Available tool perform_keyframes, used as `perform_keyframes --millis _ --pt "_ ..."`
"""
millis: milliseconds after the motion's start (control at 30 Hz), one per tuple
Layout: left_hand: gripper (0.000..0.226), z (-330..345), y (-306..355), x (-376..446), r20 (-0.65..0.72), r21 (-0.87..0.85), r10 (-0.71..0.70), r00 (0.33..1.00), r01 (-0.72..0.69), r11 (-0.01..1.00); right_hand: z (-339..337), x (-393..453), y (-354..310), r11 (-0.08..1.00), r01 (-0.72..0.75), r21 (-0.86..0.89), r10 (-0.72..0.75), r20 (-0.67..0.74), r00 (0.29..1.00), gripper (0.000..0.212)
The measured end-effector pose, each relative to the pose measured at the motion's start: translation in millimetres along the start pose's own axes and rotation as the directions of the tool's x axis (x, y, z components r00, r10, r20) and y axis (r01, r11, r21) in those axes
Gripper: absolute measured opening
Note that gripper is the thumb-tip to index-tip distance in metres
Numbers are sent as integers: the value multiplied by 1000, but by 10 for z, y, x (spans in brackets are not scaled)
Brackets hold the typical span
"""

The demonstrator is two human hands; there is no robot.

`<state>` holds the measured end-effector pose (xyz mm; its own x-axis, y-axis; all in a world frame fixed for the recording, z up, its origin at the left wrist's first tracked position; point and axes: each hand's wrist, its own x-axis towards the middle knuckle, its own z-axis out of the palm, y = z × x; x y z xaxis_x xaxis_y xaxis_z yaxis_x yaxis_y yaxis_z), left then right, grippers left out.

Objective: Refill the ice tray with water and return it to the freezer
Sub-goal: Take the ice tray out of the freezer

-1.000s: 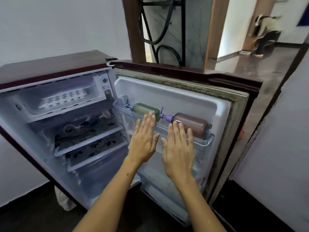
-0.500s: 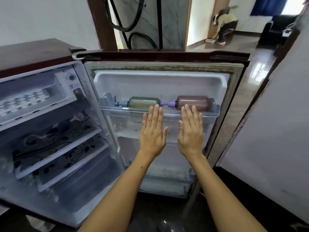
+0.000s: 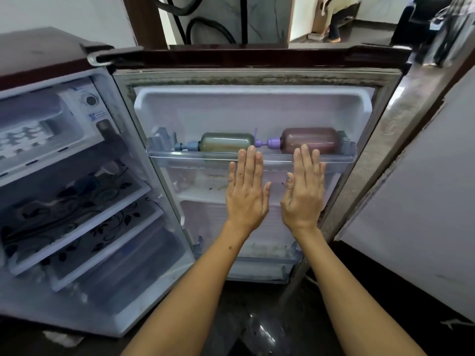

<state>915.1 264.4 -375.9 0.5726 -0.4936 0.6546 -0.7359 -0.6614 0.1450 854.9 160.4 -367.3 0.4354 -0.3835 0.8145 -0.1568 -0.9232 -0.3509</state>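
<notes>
Where the fridge door [image 3: 257,111] stands open, dark floor [image 3: 257,330] gleams

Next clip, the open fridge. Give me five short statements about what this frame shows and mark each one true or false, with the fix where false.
1. Both hands, the left hand and the right hand, are held flat with fingers straight, holding nothing. True.
2. The white ice tray is in the person's hands. False: it lies in the freezer compartment at upper left.
3. The greenish pump bottle and the brownish pump bottle lie on their sides in the clear door shelf. True.
4. The maroon fridge door is closed. False: it stands wide open.
5. The bottles stand upright on an inner shelf. False: they lie in the door.
</notes>
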Motion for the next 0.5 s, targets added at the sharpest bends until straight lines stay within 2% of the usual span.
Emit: perform_keyframes --millis 133,233,300,333,367,433,500 --pt "59 -189 -25 -13 64 -43 30 998 -28 999 -23 -15 -83 999 -39 7 39 -19 999 43" --pt "58 -421 -114 -92 69 -78 37 997 -31 996 -2 -13 -292 976 -195 92 200 -51 978 42" --pt "57 -566 -236 -204 13 -98 -89 996 90 991 38 27 -476 912 -362 194 379 -53 924 45" --pt "57 -635 -310 -266 -32 -123 -210 977 204 971 59 63 -583 868 -430 249 454 -42 890 48" --pt "56 -707 -390 -331 -76 -176 -359 930 342 923 82 96 -699 830 -471 299 500 -24 866 52" --pt "56 -855 -566 -442 -129 -307 -629 766 572 760 146 130 -966 807 -455 376 485 16 874 56" --pt "57 -1013 -780 -534 -158 -370 -758 633 674 640 249 113 -1255 811 -355 464 370 64 927 54"
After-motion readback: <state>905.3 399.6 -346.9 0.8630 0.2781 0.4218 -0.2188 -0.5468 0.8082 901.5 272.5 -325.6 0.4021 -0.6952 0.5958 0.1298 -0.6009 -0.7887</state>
